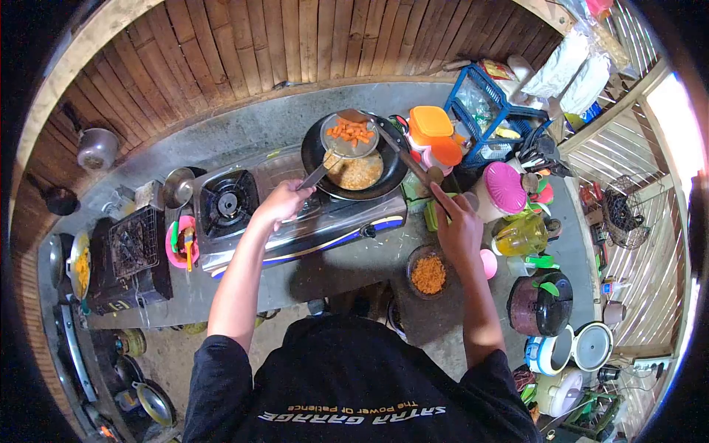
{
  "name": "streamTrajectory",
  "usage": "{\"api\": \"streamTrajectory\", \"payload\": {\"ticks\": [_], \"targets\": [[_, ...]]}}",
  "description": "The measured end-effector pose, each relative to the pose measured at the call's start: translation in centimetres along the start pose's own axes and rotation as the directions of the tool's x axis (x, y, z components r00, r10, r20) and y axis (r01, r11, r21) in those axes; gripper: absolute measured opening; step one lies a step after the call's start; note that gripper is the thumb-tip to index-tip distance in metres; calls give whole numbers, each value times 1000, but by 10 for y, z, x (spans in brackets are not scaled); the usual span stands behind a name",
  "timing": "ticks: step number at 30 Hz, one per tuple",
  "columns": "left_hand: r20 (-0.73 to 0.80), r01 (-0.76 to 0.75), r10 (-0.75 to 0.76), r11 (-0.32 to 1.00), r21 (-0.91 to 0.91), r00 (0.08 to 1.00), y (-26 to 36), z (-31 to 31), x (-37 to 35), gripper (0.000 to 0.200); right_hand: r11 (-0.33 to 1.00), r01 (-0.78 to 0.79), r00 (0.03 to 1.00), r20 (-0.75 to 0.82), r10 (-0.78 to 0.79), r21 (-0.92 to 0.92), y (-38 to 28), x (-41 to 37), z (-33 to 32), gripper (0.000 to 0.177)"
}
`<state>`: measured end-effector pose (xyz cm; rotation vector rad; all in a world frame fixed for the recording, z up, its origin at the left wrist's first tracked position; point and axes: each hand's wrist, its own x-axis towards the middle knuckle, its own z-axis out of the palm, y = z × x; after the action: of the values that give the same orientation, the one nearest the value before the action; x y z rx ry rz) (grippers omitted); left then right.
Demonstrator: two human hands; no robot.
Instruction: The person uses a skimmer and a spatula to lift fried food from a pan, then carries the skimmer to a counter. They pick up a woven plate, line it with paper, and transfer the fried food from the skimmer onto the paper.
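Observation:
My left hand [285, 204] is closed around the handle of a round strainer [341, 153], which is raised over a dark wok [314, 159]. Small orange pieces [350, 133] lie in the strainer. Below it, foamy, bubbling oil [357, 174] fills the middle of the wok. In my right hand [461, 225] is the long handle of a metal spatula [405, 153], whose blade reaches the strainer's far rim beside the orange pieces. The wok sits on the right burner of a two-burner gas stove [295, 240]. A bowl of shredded orange food [428, 275] stands near my right forearm.
The left burner [227, 201] is uncovered. Left of it lies a pink dish [179, 244] with utensils. On the right stand orange-lidded containers [430, 122], a blue rack [476, 111], a pink-lidded container [505, 187], an oil jug [523, 235] and a dark pot [540, 305].

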<state>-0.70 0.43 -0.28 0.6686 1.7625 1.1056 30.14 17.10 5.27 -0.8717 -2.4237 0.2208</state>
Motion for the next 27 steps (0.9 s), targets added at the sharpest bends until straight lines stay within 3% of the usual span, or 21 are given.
{"api": "streamTrajectory", "payload": {"ticks": [5,11,16,20,23,27], "targets": [[14,13,-14,996,92,1000,-2,7,2,26,930,244,968,7,-252,-274,13,9,27,55],[3,17,-17,997,75,1000,-11,-3,2,25,881,373,927,84,-365,-290,22,7,17,59],[-1,-13,13,997,77,1000,-1,-6,-2,23,971,176,984,4,-178,-159,26,4,18,47],[-60,-49,53,997,58,997,41,-7,-21,25,999,40,999,-24,-40,0,19,8,3,41],[-55,-120,121,993,13,991,45,-10,-17,19,999,34,997,-73,-31,43,15,5,4,44],[-45,-56,57,998,13,997,8,-2,5,25,998,38,996,-82,-43,-56,22,-14,36,43]]}}
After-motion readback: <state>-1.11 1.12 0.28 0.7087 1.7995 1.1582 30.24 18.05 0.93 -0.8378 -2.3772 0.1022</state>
